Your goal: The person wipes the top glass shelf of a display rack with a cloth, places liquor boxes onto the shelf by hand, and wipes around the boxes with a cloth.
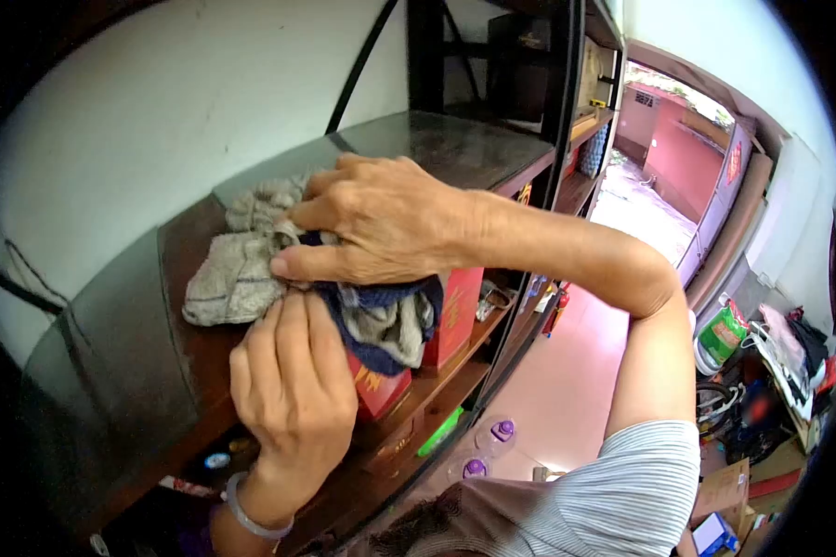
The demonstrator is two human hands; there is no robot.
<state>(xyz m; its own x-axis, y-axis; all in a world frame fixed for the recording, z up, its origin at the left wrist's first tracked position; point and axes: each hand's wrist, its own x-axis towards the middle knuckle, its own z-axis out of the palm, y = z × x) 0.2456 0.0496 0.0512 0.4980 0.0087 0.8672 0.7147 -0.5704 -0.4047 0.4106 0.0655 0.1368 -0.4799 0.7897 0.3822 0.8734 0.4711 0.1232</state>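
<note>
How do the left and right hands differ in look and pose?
The left hand has a pale bracelet at its wrist; the right hand shows none. In the image, the left hand's fingers point upward, while the right hand's point leftward, higher up. Both are at the greyish cloth, backs toward the camera.

And there's the right hand (381, 218), screening the middle of the grey cloth (237, 274)! The left hand's (293, 399) thumb? Out of sight. Its forearm (237, 534) is cut off at the dark bottom edge. Below, a red box (458, 320) sits half covered, lettering too small to read, and over in the clutter (757, 408), one reddish smudge, unreadable!
</note>
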